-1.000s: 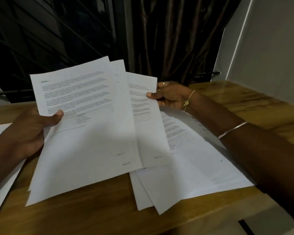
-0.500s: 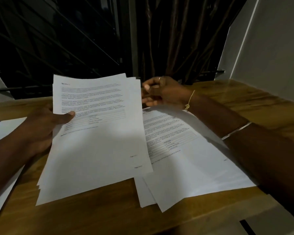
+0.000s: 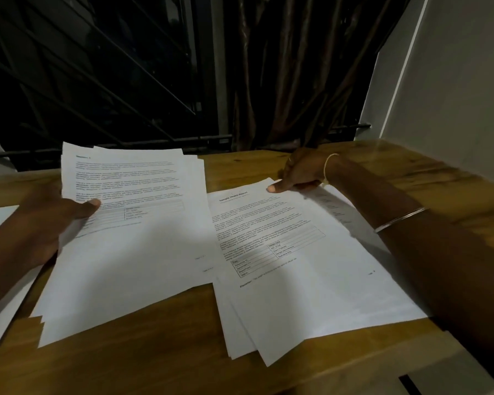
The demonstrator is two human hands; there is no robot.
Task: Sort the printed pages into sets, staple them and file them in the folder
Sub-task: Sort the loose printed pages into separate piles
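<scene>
Our left hand (image 3: 44, 223) gripped the fanned sheaf (image 3: 131, 252) at the left of the wooden table (image 3: 154, 354); our right hand (image 3: 300, 172) pinched the top corner of the Sample Health Report page (image 3: 283, 238) on the right stack (image 3: 240, 337). We reckoned: peel one sheet only

left hand (image 3: 44, 223): grips a fanned sheaf of pages (image 3: 126, 238) — thumb on top
right hand (image 3: 300, 173): thumb pinches top sheet (image 3: 283, 246) of the table pile — corner raised
</scene>
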